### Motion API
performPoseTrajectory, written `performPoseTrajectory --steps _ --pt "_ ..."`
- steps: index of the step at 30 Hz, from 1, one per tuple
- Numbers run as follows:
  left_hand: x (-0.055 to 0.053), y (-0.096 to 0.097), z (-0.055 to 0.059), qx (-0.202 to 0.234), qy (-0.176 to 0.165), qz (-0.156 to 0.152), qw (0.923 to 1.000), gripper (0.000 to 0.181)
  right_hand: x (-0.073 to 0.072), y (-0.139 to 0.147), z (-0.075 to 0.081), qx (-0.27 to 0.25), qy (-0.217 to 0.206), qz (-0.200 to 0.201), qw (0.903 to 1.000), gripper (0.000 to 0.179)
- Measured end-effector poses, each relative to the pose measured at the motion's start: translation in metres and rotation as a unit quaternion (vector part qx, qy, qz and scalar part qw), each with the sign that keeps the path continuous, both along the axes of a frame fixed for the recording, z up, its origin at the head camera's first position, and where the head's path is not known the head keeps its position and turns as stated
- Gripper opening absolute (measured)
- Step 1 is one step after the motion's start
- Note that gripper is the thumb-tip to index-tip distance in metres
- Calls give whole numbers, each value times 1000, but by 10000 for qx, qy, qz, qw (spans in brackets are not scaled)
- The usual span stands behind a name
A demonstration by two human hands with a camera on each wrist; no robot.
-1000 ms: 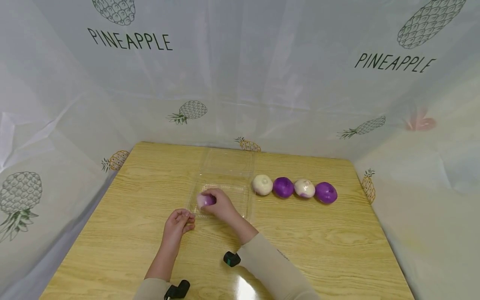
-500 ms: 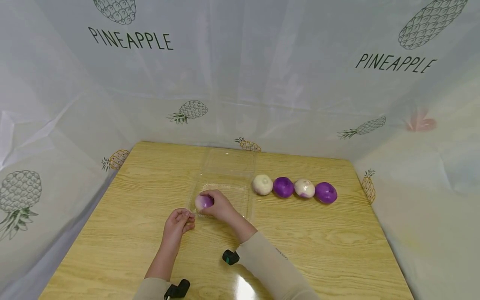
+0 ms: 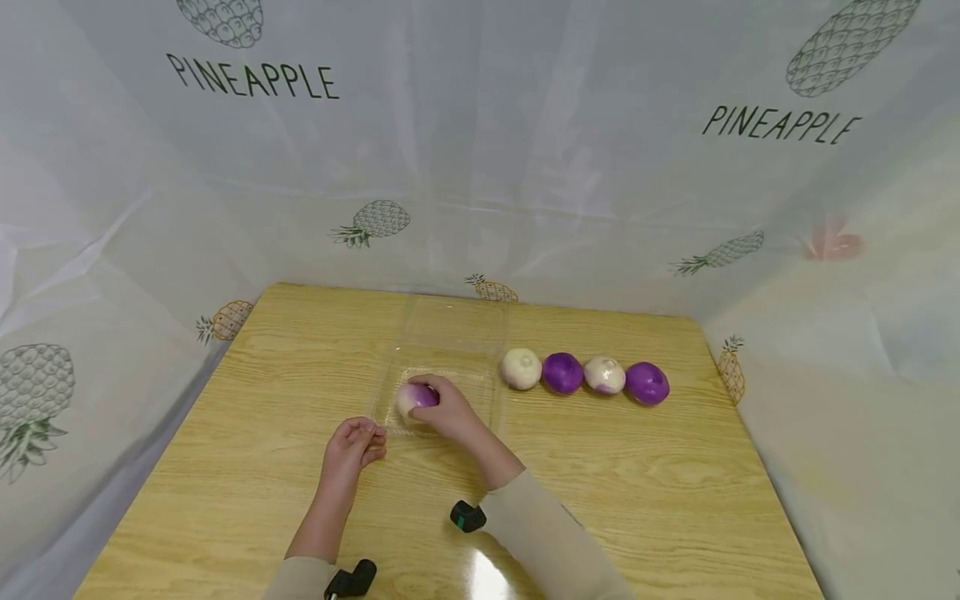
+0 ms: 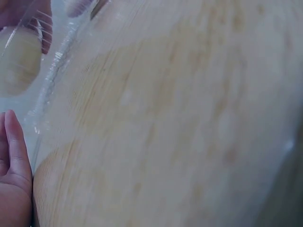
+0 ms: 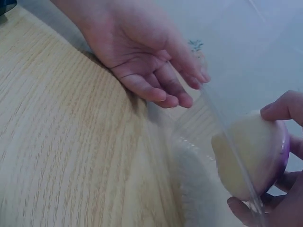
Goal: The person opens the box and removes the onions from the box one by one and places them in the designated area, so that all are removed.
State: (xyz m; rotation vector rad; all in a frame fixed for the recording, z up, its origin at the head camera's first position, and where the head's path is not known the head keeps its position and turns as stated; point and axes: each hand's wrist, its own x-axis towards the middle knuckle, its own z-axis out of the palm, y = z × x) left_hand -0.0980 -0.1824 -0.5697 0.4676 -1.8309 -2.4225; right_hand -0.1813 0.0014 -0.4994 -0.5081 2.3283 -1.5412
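Note:
My right hand [image 3: 453, 412] holds a purple-and-white turnip [image 3: 412, 402] inside the left part of a clear plastic clamshell box [image 3: 472, 392]. Seen in the right wrist view, the turnip [image 5: 251, 151] has its pale side toward the left hand, with thumb and fingers around its purple side. The left hand [image 3: 351, 446] pinches the box's near-left corner between thumb and forefinger, its other fingers loosely bent in the right wrist view. Through the clear wall, the left wrist view shows the turnip's pale side [image 4: 19, 61].
Right of the box, several turnips stand in a row, showing white and purple sides by turns, from a white one [image 3: 521, 369] to a purple one [image 3: 647, 383]. The box's lid [image 3: 453, 323] lies folded back. A pineapple-print curtain [image 3: 480, 167] surrounds the wooden table [image 3: 600, 483].
The turnip and my right hand moved slightly left, then a little back to the right within the box. The left hand stays at the box's corner.

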Motion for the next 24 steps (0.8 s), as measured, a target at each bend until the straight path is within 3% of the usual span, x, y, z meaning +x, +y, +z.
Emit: performPoseTrajectory --steps 14,24 --pt "0 0 1 -44 -21 30 10000 24 2 28 12 -527 -248 -306 9978 46" --pt "1 0 2 -1 -53 25 10000 28 12 49 24 -723 -305 -595 9951 43"
